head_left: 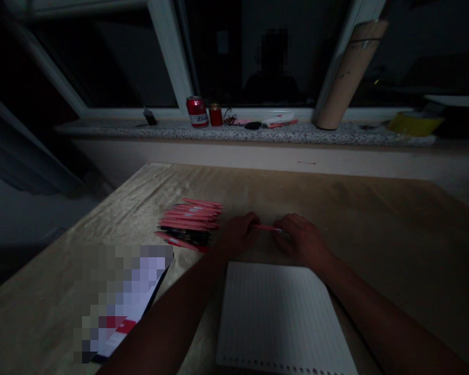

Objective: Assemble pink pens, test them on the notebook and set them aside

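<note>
Over the surface [367, 219], a pink pen [266, 227] is held, its ends pinched by the left hand [242, 233] and right hand [299, 234]. Leftward, pink and black pens [193, 217] seem already grouped; nearer, the notebook [273, 315] looks unwritten.

On the table [383, 224], pens [193, 212] lie left of and beyond a notebook [281, 317], a phone [138, 291] before them. Behind, a can [197, 112] stands on the windowsill [281, 134], left of a tube [349, 78].
</note>
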`<state>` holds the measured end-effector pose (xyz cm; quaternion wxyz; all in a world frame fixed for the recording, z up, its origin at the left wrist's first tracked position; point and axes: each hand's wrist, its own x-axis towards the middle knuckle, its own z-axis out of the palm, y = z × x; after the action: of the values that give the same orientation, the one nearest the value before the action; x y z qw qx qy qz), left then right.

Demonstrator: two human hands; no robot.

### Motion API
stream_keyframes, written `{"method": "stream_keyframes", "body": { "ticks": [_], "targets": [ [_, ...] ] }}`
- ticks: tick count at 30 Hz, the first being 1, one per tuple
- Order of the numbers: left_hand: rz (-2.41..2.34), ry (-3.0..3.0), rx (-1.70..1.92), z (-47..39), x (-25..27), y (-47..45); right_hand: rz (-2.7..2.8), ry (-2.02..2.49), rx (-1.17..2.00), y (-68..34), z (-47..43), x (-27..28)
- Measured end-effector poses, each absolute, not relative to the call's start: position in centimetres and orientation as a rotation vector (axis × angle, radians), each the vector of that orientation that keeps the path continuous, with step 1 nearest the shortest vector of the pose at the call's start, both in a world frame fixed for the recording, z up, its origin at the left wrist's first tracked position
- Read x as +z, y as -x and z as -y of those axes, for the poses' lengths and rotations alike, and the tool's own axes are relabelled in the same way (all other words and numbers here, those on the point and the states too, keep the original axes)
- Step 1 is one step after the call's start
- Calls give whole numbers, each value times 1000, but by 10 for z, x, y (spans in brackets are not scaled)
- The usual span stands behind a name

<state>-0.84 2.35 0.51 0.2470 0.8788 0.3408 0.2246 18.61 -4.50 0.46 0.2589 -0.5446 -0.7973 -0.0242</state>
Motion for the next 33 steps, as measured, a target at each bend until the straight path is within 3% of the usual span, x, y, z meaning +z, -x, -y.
{"method": "stream_keyframes", "body": {
  "ticks": [33],
  "targets": [
    [-961, -2400, 627, -21, 7, 9, 2162, 1491, -42, -185, 47, 8]
  ]
}}
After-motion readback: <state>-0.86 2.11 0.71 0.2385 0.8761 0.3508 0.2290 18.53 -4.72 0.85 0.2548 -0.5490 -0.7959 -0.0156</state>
